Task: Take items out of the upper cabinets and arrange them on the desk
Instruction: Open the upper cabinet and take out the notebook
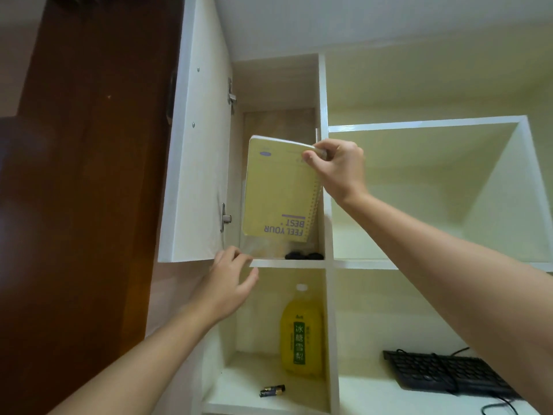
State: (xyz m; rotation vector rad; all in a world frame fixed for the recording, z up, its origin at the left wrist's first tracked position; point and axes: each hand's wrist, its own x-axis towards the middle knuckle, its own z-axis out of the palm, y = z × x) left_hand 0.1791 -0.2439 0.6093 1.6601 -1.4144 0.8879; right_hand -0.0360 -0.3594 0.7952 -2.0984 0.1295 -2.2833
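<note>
Notebook [279, 190] pinched at its top corner by right hand [336, 167]; left hand [229, 283] open, empty, below.

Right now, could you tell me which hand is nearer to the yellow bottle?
Left. The left hand hovers just up-left of the bottle, at the cabinet door's edge; the right hand is higher, gripping the notebook.

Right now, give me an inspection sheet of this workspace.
Surface: white desk, partly in view.
Job's things: yellow spiral notebook upside down in the open upper cabinet; small dark objects on its shelf.
Clutter: yellow drink bottle, batteries in the cubby below.
Grippers: right hand pinches the notebook's corner; left hand open by the cabinet door.
Cables: keyboard cable on desk.
Surroundings: brown wooden panel left.
</note>
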